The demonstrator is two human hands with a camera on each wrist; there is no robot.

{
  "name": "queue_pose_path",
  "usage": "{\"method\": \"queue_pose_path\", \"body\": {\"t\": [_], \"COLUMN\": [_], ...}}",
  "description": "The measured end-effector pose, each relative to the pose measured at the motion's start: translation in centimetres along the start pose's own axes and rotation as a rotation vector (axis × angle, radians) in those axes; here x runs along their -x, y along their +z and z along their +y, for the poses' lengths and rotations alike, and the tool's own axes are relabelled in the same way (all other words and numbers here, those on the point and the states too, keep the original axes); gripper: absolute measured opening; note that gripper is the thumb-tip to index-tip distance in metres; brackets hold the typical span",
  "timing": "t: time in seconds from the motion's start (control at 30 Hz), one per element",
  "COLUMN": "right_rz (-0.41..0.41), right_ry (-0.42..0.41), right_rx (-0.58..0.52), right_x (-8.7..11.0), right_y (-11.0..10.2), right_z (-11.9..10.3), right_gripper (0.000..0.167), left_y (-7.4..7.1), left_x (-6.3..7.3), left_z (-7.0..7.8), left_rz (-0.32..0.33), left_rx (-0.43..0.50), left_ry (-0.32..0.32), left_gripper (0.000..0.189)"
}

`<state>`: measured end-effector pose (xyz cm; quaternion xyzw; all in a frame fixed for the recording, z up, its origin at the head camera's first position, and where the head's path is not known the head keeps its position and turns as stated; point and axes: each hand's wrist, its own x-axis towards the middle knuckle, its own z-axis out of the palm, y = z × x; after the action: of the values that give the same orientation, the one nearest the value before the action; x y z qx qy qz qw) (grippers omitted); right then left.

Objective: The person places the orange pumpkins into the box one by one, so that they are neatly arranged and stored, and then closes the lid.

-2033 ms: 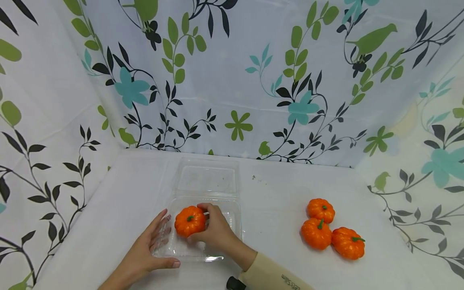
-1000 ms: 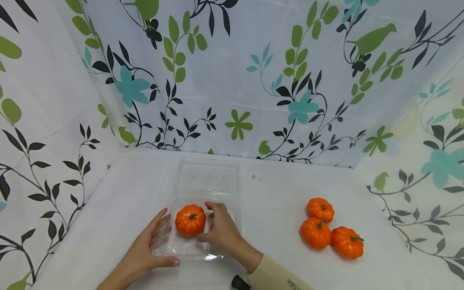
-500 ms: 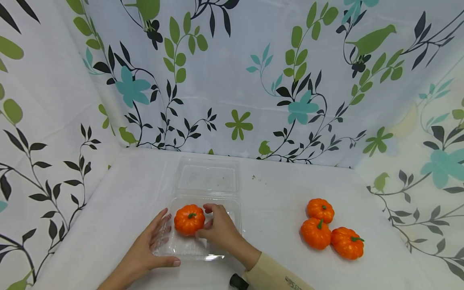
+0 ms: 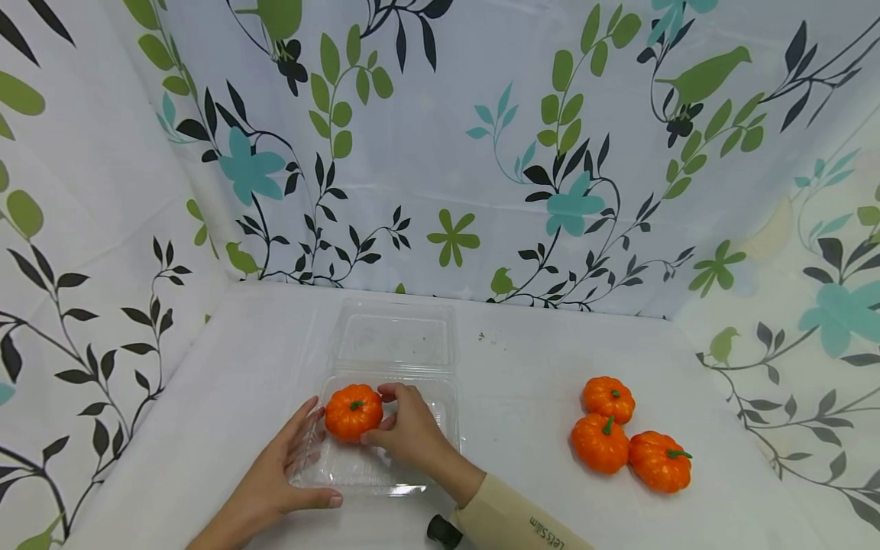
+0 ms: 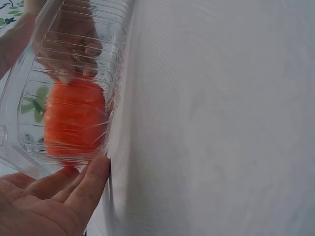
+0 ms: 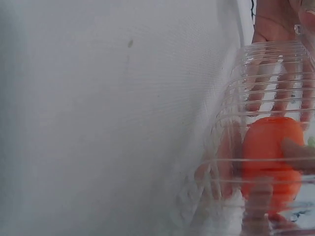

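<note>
A small orange pumpkin (image 4: 353,413) with a green stem sits toward the left side of a clear plastic clamshell container (image 4: 412,475), whose lid (image 4: 395,336) is folded back behind it. With thumb and curled fingers, my right hand (image 4: 409,431) holds the pumpkin from its right side. The right wrist view shows those fingers against the pumpkin (image 6: 270,142) through the clear wall. My left hand (image 4: 268,481) has its fingers spread along the container's left wall and its thumb by the front edge. In the left wrist view, its straight fingers (image 5: 86,191) touch the outside of the wall.
Three more orange pumpkins stand close together at the right: a back one (image 4: 609,399), a middle one (image 4: 600,444) and a front one (image 4: 661,461). Behind the white tabletop (image 4: 522,405) hangs a leaf-patterned cloth (image 4: 440,137). Small dark specks lie right of the lid.
My right hand loosened from the pumpkin about a second ago, then took hold again. The pumpkin has shifted left and slightly back inside the container. My left hand stays in place.
</note>
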<state>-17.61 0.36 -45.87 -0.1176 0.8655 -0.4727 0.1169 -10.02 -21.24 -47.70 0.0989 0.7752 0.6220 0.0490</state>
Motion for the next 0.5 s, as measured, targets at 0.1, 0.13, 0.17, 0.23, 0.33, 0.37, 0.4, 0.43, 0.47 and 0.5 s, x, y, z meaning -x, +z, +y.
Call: {"method": "queue_pose_path", "body": {"t": [0.1,0.13,0.17,0.23,0.33,0.37,0.4,0.43,0.47,0.5], "right_rz": [0.001,0.002,0.005,0.014,0.036,0.043,0.049,0.056,0.064,0.072], "right_ry": [0.004,0.001,0.001,-0.006,-0.039,-0.055,-0.081,-0.106,-0.134,-0.164], "right_rx": [-0.003,-0.003,-0.001,0.008,0.032,0.04,0.046,0.049,0.051,0.049], "right_x": [0.1,0.2,0.4,0.7,1.3,1.6,1.9,2.2,2.5,2.9], "right_y": [-0.1,-0.2,-0.3,-0.5,-1.2,-1.5,-1.8,-2.1,-2.5,-2.9], "right_z": [-0.1,-0.1,-0.1,-0.1,-0.2,-0.3,-0.3,-0.4,-0.4,-0.4], "right_gripper": [0.071,0.071,0.072,0.073,0.073,0.073,0.072,0.071,0.07,0.07], "left_y": [0.0,0.1,0.1,0.1,0.1,0.1,0.1,0.1,0.1,0.1], "left_x": [0.0,0.1,0.1,0.1,0.1,0.0,0.0,0.0,-0.1,-0.1], "left_z": [0.1,0.1,0.2,0.2,0.2,0.2,0.2,0.2,0.2,0.2], "left_rz": [0.001,0.0,0.0,0.0,0.002,0.003,0.004,0.006,0.007,0.008], "left_rx": [0.001,0.001,0.001,0.001,-0.002,-0.002,-0.003,-0.003,-0.002,-0.004], "left_ry": [-0.011,-0.017,-0.022,-0.029,-0.025,-0.027,-0.023,-0.024,-0.028,-0.031], "left_gripper": [0.124,0.124,0.124,0.124,0.124,0.125,0.125,0.125,0.125,0.125]}}
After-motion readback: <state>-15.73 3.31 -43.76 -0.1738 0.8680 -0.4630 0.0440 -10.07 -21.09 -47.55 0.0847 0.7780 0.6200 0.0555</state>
